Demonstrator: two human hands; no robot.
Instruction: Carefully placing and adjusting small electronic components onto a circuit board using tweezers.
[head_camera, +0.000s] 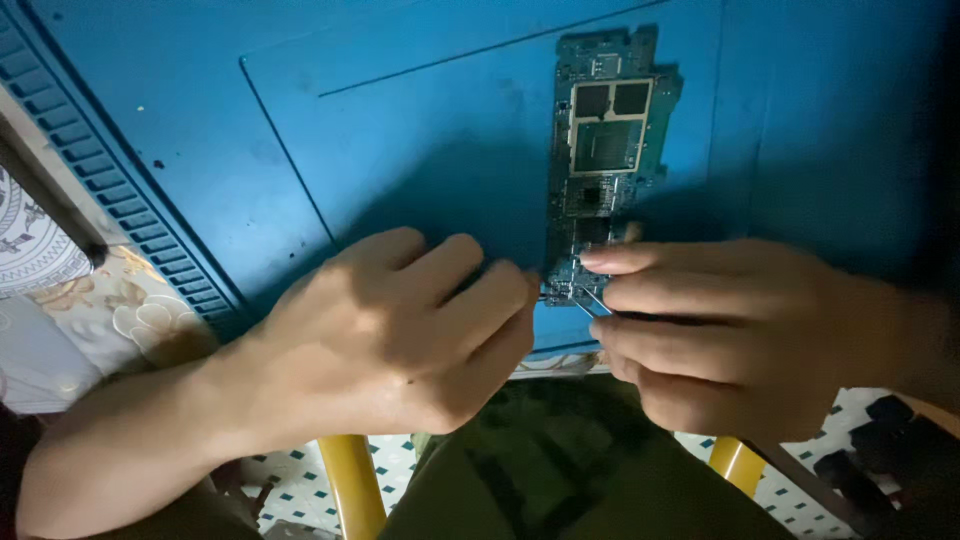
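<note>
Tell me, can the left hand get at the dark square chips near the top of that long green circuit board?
Probably yes. The dark square chips on the long green circuit board lie uncovered on the blue mat; both the left hand and right hand sit at the board's lower end.
</note>
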